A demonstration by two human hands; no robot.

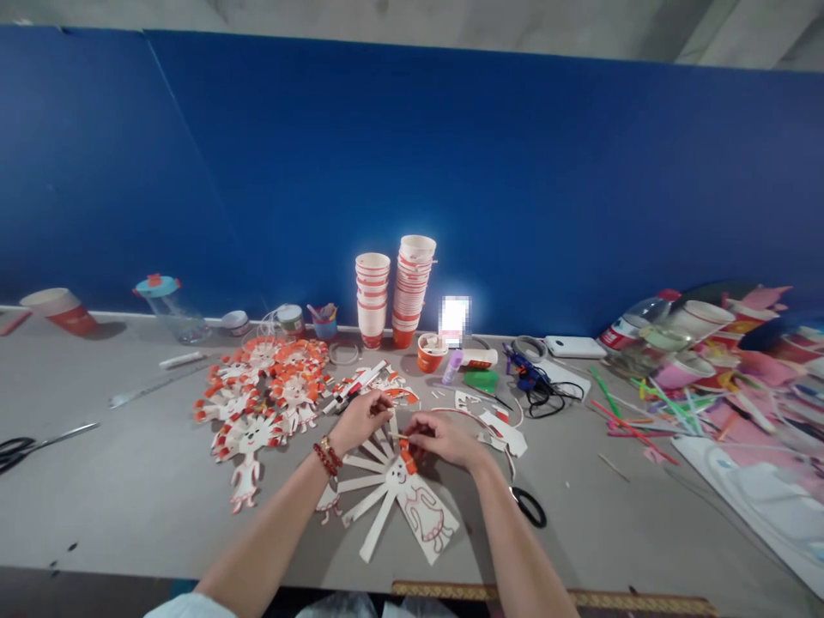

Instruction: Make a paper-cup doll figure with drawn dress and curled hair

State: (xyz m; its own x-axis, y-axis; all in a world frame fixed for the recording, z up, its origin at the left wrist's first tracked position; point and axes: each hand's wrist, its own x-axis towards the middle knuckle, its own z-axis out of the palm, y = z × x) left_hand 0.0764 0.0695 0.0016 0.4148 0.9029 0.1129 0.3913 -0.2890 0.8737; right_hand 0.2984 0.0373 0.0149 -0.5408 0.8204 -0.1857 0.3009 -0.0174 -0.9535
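A cut-open paper cup (430, 515) lies flat on the table between my forearms, with white strips fanning out from a smiling face and a girl in a dress drawn below it. Several strips on its right side are curled, showing orange. My left hand (364, 421) is closed, its fingertips pinching the end of an upright paper strip (394, 422). Close beside it, my right hand (443, 438) pinches what looks like a thin stick (399, 436) lying across that strip, above the orange curls. The fingers partly hide the contact.
Finished paper figures (263, 386) are heaped at left. Behind stand tall cup stacks (412, 292) and a glue stick (452, 367). A glue gun (531, 373) with its cord lies to the right. Black-handled scissors (529, 506) rest beside my right forearm, other scissors (39, 446) far left.
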